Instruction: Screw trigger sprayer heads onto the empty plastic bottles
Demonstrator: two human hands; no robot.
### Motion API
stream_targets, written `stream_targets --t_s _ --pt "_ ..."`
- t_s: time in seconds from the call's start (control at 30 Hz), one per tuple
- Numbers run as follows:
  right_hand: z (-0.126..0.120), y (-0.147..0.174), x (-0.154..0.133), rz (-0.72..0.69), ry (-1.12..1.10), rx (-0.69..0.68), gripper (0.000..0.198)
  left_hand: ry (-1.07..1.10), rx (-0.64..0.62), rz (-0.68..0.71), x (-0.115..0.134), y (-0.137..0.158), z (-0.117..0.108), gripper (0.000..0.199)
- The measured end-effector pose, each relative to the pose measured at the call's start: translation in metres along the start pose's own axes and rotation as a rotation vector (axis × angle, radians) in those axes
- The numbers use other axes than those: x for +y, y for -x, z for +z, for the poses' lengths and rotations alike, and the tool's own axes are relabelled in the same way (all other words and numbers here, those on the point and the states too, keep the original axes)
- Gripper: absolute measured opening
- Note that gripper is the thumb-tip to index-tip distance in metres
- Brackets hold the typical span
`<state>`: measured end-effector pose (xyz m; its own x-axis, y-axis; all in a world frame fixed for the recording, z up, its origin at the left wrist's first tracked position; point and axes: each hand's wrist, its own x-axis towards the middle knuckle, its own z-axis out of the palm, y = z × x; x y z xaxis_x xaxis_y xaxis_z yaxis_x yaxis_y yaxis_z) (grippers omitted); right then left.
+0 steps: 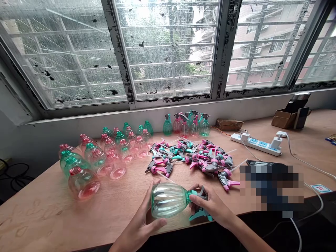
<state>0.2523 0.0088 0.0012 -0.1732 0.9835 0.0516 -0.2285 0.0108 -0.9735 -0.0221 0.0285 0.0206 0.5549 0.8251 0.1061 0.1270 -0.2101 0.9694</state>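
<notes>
A clear green spray bottle (168, 200) lies on its side above the table's front edge, its neck toward the right. My left hand (143, 220) cups its base, fingers behind it and thumb below. At the neck, my right hand (210, 203) grips the teal and grey trigger sprayer head (201, 214), with fingers partly hiding it. Just beyond my hands lies a heap of pink, teal and grey sprayer heads (210, 157), some with thin tubes. To the left stand several headless bottles, among them a pink bottle (83, 183) and a green bottle (72, 164).
Several bottles with sprayers fitted (184, 126) stand by the window wall. A small cardboard box (229, 124) and a white power strip (256, 144) with cords are at the right. Nearer me on that side is a dark device (270, 166), partly blurred out.
</notes>
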Motion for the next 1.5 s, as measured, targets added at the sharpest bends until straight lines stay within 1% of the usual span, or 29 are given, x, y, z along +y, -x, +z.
stream_targets --t_s 0.2,0.33,0.4,0.47,0.67,0.77,0.83,0.9,1.0,1.17,1.33,1.5 --pt "-0.0004 -0.0008 -0.0004 0.015 -0.029 0.017 0.044 -0.034 -0.019 -0.001 0.0052 0.0001 0.0022 0.092" --pt "-0.0006 -0.0001 0.0008 -0.003 -0.019 -0.005 0.038 0.045 -0.024 -0.007 0.0069 0.0009 0.0034 0.097" --pt "-0.0008 0.0005 0.0011 -0.014 -0.016 -0.023 0.036 0.08 -0.037 0.0 0.0069 0.0007 0.0029 0.094" --pt "-0.0008 0.0007 0.0009 -0.01 -0.022 -0.022 0.036 0.071 -0.041 0.007 0.007 0.0002 0.0024 0.089" --pt "-0.0003 -0.0004 0.0007 -0.002 -0.032 -0.002 0.038 0.032 -0.044 0.026 0.0057 -0.0006 0.0032 0.088" --pt "-0.0006 -0.0005 0.0015 -0.016 -0.016 -0.013 0.036 0.033 -0.041 0.008 0.003 0.0 0.0023 0.096" --pt "-0.0008 -0.0001 0.0017 -0.022 -0.011 -0.017 0.035 0.04 -0.039 -0.001 0.0011 0.0004 0.0012 0.098" --pt "-0.0008 0.0004 0.0014 -0.021 -0.009 -0.018 0.035 0.034 -0.034 -0.001 -0.0002 0.0005 0.0005 0.095" --pt "-0.0006 0.0009 0.0002 -0.006 -0.008 -0.009 0.038 0.015 -0.036 -0.002 -0.0002 0.0003 0.0009 0.095" --pt "-0.0004 0.0009 0.0005 0.004 -0.024 -0.004 0.04 0.001 -0.045 0.005 0.0027 -0.0003 0.0024 0.087" --pt "-0.0004 -0.0004 0.0011 0.005 -0.033 -0.01 0.04 0.0 -0.037 -0.04 0.0 -0.0002 0.0004 0.105" --pt "0.0001 -0.0007 -0.0008 0.011 -0.045 -0.006 0.041 0.006 -0.043 -0.015 -0.0005 -0.0005 -0.0008 0.098"
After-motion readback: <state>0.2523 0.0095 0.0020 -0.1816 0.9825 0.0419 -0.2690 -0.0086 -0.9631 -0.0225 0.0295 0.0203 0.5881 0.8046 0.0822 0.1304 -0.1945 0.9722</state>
